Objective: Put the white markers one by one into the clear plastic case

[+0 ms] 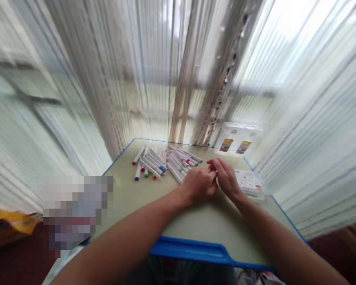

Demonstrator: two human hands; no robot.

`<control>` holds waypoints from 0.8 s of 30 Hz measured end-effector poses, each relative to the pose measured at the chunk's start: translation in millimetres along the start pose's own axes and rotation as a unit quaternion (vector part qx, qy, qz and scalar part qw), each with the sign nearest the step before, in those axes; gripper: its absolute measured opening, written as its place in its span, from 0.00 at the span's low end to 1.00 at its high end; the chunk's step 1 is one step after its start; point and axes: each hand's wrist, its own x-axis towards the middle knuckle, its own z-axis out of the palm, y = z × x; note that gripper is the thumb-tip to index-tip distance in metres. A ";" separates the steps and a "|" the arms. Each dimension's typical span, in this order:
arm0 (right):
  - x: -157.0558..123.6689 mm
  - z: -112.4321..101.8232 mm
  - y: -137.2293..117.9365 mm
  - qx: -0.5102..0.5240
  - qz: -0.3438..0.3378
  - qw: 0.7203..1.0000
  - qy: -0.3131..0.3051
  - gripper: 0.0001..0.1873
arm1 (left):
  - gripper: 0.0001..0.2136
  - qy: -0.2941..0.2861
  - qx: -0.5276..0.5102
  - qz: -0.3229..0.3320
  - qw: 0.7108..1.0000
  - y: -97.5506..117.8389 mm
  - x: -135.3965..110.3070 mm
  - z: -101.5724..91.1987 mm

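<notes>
My left hand (199, 183) is closed in a fist above the right part of the tabletop, its knuckles against my right hand (227, 179). The right hand's fingers curl in toward the left, and the two meet at the fingertips. Whatever lies between them, if anything, is hidden. Just left of my hands lies a bunch of white markers (175, 168) with coloured ends, partly covered by the left hand. Farther left spreads another loose heap of white markers (154, 161), with red, blue, green and orange ends showing.
A flat clear plastic case (250, 183) with a printed label lies right of my right hand. Behind it stands a clear case (235, 136) with two colourful stickers. The pale tabletop (124, 190) has a blue rim (192, 247). Sheer curtains (154, 79) hang close behind it.
</notes>
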 end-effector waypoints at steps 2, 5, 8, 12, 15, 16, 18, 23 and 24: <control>1.2 0.6 -2.3 -0.007 0.000 1.000 0.004 0.22 | 0.12 0.003 -0.009 0.025 1.000 1.7 1.5 -0.2; 5.6 0.8 -3.1 -0.029 -0.001 0.999 0.014 0.20 | 0.11 0.011 -0.018 0.048 0.999 1.1 5.2 -0.1; 7.1 -1.1 -5.2 -0.039 -0.009 0.999 0.010 0.20 | 0.12 0.012 -0.022 0.049 0.999 1.0 7.3 -1.1; 7.5 -7.6 -10.1 -0.046 -0.019 0.999 0.015 0.18 | 0.10 0.001 -0.022 0.034 0.999 3.2 6.9 -2.3; 9.6 -12.4 -11.8 -0.052 -0.024 0.998 0.036 0.15 | 0.10 -0.006 -0.019 0.029 0.999 4.7 5.7 -2.3; 10.2 -13.1 -11.9 -0.054 -0.026 0.997 0.040 0.14 | 0.10 -0.007 -0.019 0.028 0.999 5.0 5.2 -2.2; 10.3 -12.8 -11.6 -0.060 -0.030 0.997 0.041 0.13 | 0.10 -0.007 -0.018 0.025 0.999 5.2 4.4 -2.1; 4.7 -6.4 -11.1 -0.092 -0.047 0.995 0.013 0.12 | 0.12 -0.005 -0.023 0.018 1.000 4.0 3.9 -1.1; 3.4 -5.3 -11.2 -0.098 -0.050 0.994 0.008 0.12 | 0.12 -0.004 -0.024 0.017 1.000 3.7 4.0 -0.7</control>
